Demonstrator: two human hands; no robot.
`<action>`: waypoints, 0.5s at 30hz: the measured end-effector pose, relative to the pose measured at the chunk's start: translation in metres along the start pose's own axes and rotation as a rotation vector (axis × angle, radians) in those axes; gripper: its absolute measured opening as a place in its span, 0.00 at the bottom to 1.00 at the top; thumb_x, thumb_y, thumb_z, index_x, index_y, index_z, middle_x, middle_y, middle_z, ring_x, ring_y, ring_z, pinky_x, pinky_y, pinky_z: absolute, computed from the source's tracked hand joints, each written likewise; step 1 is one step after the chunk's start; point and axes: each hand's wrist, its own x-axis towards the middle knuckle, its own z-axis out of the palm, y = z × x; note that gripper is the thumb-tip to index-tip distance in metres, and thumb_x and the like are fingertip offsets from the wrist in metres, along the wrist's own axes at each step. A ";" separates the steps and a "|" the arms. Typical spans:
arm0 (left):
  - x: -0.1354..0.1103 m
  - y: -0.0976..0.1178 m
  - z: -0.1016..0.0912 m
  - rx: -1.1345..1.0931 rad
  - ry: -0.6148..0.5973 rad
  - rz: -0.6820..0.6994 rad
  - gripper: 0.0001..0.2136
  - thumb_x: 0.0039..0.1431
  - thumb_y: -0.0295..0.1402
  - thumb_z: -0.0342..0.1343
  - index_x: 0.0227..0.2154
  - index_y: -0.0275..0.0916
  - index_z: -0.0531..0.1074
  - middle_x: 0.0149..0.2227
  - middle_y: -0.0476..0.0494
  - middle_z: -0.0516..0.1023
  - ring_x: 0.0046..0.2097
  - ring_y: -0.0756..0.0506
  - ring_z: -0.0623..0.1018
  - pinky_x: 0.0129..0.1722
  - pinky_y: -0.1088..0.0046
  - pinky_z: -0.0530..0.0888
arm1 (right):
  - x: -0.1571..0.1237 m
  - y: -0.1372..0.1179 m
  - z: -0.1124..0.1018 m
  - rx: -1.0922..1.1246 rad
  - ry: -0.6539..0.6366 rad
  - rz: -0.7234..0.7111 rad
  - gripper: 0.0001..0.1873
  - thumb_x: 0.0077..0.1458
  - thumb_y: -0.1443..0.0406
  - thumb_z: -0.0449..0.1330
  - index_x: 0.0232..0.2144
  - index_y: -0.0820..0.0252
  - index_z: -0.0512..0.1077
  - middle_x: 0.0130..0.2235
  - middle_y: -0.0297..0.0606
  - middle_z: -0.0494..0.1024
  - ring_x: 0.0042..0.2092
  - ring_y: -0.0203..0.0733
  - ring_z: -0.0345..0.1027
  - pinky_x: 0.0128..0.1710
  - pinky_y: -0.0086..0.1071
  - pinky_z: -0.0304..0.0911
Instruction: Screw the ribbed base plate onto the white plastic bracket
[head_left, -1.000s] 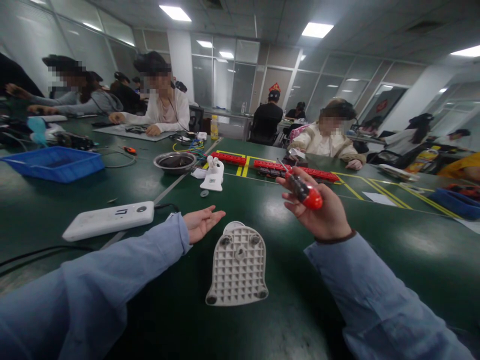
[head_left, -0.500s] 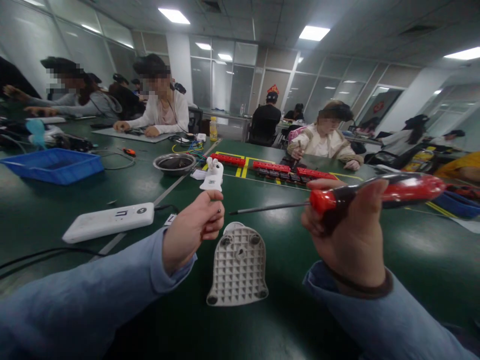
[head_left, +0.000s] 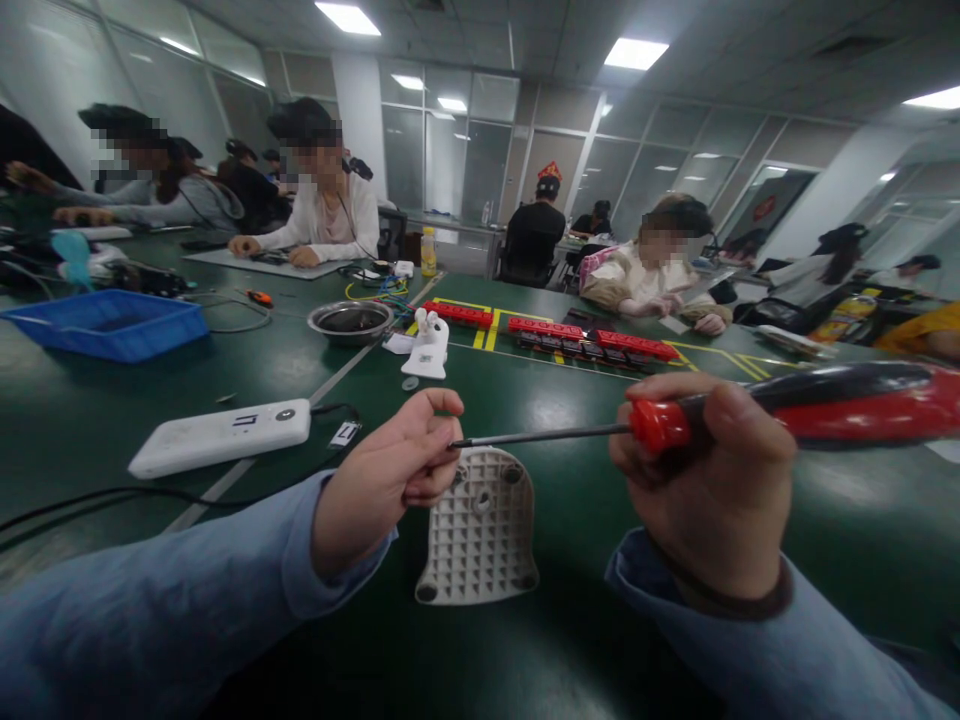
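Observation:
My right hand [head_left: 705, 480] is wrapped round the red and black handle of a screwdriver [head_left: 551, 434], its shaft pointing left. The tip meets the fingertips of my left hand [head_left: 394, 465], which pinch a small screw [head_left: 452, 446], mostly covered by the fingers. Just below and to the right of the left hand, a pale ribbed plastic base [head_left: 480, 545] lies underside up on the green table. Dark round feet sit at its corners, and a hole shows near its top end. Behind the left hand lies a small pale disc [head_left: 409, 383].
A white power bank [head_left: 221, 437] with a black cable lies left. Farther back are a blue tray [head_left: 109, 335], a metal bowl [head_left: 350, 322], a white figure-shaped part [head_left: 426, 350] and a red toy train [head_left: 585, 342]. Across the table a person [head_left: 660, 265] sits.
The screwdriver tip has moved from a gap beside my left fingers to contact at the pinched screw. My left hand has shifted slightly right and down; the person opposite has moved a hand.

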 end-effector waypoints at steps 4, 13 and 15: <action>0.000 -0.001 0.000 -0.014 0.025 0.007 0.05 0.51 0.26 0.48 0.32 0.39 0.61 0.19 0.56 0.58 0.14 0.59 0.52 0.15 0.83 0.47 | 0.002 0.001 0.000 -0.003 0.007 0.025 0.10 0.43 0.60 0.55 0.19 0.61 0.71 0.13 0.28 0.60 0.12 0.27 0.48 0.09 0.22 0.41; 0.000 -0.004 -0.001 0.025 0.021 0.033 0.05 0.51 0.27 0.49 0.31 0.40 0.59 0.19 0.57 0.57 0.14 0.59 0.52 0.13 0.84 0.49 | 0.002 0.006 -0.001 0.058 -0.015 0.077 0.10 0.42 0.59 0.58 0.19 0.60 0.71 0.12 0.28 0.59 0.13 0.27 0.47 0.09 0.22 0.40; 0.001 -0.006 -0.001 0.067 0.020 0.079 0.06 0.51 0.28 0.50 0.32 0.41 0.59 0.18 0.58 0.57 0.14 0.59 0.52 0.13 0.84 0.50 | 0.000 0.006 -0.002 0.052 -0.031 0.064 0.10 0.42 0.59 0.58 0.19 0.59 0.71 0.13 0.29 0.61 0.13 0.27 0.48 0.10 0.22 0.41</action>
